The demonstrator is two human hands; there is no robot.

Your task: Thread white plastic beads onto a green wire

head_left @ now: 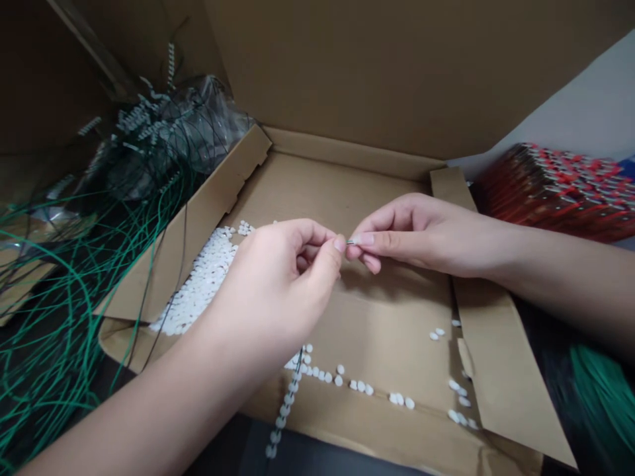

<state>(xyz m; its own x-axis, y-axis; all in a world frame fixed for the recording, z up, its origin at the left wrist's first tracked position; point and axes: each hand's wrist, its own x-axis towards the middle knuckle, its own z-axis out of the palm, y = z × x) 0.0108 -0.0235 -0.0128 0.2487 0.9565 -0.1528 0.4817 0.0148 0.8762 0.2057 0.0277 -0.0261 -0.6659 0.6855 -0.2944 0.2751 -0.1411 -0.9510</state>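
Head view: a shallow cardboard box tray (pixel 342 178) is seen from above with its flaps folded out, a heap of small white beads (pixel 198 284) banked against its left wall and more lying loose across its floor toward the near edge. Both hands are held over the middle of the tray, their fingertips almost meeting. The left hand (pixel 278 284) is curled narrow, with thumb and forefinger pinched on a thin item (pixel 351 242); a glint suggests a wire end or metal tip, though it is too small to be told for certain. The right hand (pixel 411 237) is closed to a similar narrow pinch from the other side, its thumb and forefinger on the same item. A strand of beads on a dark cord (pixel 284 403) runs out from beneath the left forearm and over the tray's near edge. Left of the tray, a tangle of green and black cords (pixel 99 264) spills around a clear plastic bag (pixel 198 125). Right of it lie a stack of red packets (pixel 560 192) and, lower down, a blurred bundle of green cord (pixel 608 403). For work this fine, a tight fingertip pinch with steady wrists is judged best, since a slack hold could let the item slip among the loose beads.
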